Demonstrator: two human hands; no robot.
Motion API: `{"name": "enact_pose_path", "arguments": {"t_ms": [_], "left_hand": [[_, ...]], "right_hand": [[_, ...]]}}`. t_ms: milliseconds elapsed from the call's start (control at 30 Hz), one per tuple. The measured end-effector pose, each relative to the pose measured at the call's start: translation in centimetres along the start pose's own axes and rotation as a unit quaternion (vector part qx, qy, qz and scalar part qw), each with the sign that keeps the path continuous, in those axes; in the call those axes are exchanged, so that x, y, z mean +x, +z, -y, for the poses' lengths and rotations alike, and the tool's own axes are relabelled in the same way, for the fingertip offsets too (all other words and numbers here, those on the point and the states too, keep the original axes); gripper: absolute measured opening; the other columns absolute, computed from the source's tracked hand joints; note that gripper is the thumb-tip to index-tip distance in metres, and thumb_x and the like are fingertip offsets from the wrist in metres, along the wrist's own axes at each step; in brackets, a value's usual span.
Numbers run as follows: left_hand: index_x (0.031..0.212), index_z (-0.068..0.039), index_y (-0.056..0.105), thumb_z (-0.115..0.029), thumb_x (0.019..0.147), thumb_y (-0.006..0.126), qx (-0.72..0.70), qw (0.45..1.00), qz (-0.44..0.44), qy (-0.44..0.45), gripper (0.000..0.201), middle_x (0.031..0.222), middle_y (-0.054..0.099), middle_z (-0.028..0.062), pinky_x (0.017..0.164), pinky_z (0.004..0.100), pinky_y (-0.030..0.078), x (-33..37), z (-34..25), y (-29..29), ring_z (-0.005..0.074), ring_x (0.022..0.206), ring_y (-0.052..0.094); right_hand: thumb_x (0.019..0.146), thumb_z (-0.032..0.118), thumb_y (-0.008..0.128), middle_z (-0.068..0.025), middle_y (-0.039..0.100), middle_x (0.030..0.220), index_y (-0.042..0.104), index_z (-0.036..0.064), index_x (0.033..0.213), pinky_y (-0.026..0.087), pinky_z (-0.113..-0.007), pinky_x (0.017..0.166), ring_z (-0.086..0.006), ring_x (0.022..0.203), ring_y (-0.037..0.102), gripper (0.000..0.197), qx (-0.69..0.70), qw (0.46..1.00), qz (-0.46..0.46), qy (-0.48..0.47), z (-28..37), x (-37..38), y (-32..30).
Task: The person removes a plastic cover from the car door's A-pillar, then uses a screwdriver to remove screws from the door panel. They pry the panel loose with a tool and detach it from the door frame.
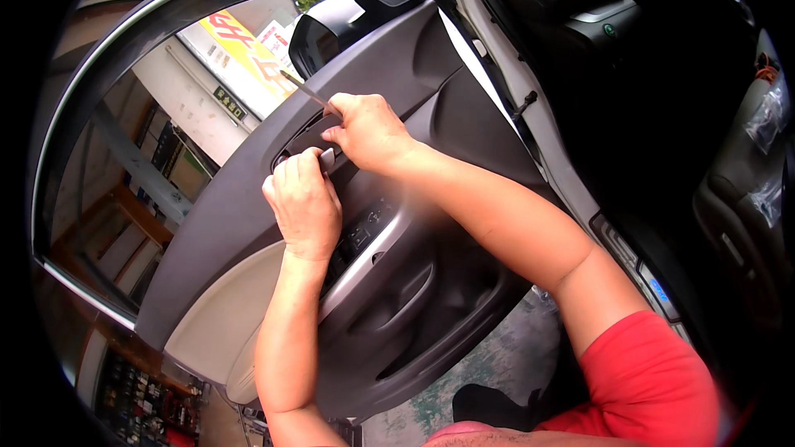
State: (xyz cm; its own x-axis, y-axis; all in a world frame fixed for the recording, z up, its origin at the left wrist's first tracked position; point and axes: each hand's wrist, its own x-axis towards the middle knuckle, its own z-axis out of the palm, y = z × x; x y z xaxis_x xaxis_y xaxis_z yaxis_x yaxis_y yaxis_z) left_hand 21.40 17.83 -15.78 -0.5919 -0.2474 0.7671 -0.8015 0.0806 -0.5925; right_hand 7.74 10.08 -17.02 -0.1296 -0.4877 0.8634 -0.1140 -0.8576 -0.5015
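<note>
At the door panel (248,199), the right hand (368,131) is gripping a thin tool (305,91), its tip hidden, while the left hand (302,203) is closing over the handle (327,157), mostly covered.

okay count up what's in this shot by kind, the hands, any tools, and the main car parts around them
Hands: 2, left hand and right hand
Thin metal tools: 1, tool in the right hand
Door panels: 1, grey door panel
Side mirrors: 1, mirror
Window switch banks: 1, switches
Total: 6

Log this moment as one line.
left hand: on door handle recess | right hand: gripping thin metal tool | door panel: attached | car door open
</note>
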Motion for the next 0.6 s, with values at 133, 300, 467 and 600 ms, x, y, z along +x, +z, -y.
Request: {"name": "enact_pose_path", "arguments": {"t_ms": [133,300,467,600], "left_hand": [[0.105,-0.008,0.057,-0.005,0.082,0.062,0.043,0.998,-0.016,-0.032,0.023,0.097,0.061,0.0046,0.086,0.0406,0.038,-0.3,-1.0,0.6,0.0243,0.096,0.058],[0.11,-0.006,0.057,-0.002,0.082,0.061,0.042,0.996,-0.059,-0.054,0.029,0.102,0.062,0.0069,0.09,0.041,0.038,-1.2,-1.4,1.7,0.0248,0.101,0.059],[0.112,-0.005,0.056,-0.001,0.081,0.06,0.062,0.995,-0.05,-0.052,0.031,0.106,0.063,0.0074,0.093,0.0415,0.037,-1.3,-1.6,2.1,0.0246,0.104,0.059],[0.113,-0.005,0.056,0.0,0.078,0.06,0.067,0.994,-0.048,-0.065,0.036,0.112,0.063,0.0099,0.097,0.0431,0.036,-1.0,-1.8,2.6,0.027,0.11,0.058]], "right_hand": [[0.078,0.012,0.075,-0.0203,0.069,0.09,0.069,0.0009,0.095,0.053,-0.041,0.079,-0.0351,0.09,0.067,0.021,-0.11,0.989,-0.001,-0.098,-0.1,1.3,0.4],[0.077,0.01,0.074,-0.0169,0.069,0.088,0.07,0.0027,0.091,0.053,-0.041,0.081,-0.033,0.092,0.067,0.017,-0.101,0.973,0.149,-0.147,0.0,4.1,-1.4],[0.083,0.015,0.067,-0.0118,0.067,0.093,0.07,0.008,0.091,0.054,-0.039,0.08,-0.0279,0.091,0.068,0.011,-0.253,0.931,0.147,-0.218,0.2,3.8,-1.0],[0.084,0.019,0.067,-0.0103,0.063,0.096,0.069,0.0084,0.091,0.055,-0.039,0.077,-0.0272,0.088,0.069,0.013,-0.263,0.927,0.125,-0.238,0.1,3.8,-1.2]]}}
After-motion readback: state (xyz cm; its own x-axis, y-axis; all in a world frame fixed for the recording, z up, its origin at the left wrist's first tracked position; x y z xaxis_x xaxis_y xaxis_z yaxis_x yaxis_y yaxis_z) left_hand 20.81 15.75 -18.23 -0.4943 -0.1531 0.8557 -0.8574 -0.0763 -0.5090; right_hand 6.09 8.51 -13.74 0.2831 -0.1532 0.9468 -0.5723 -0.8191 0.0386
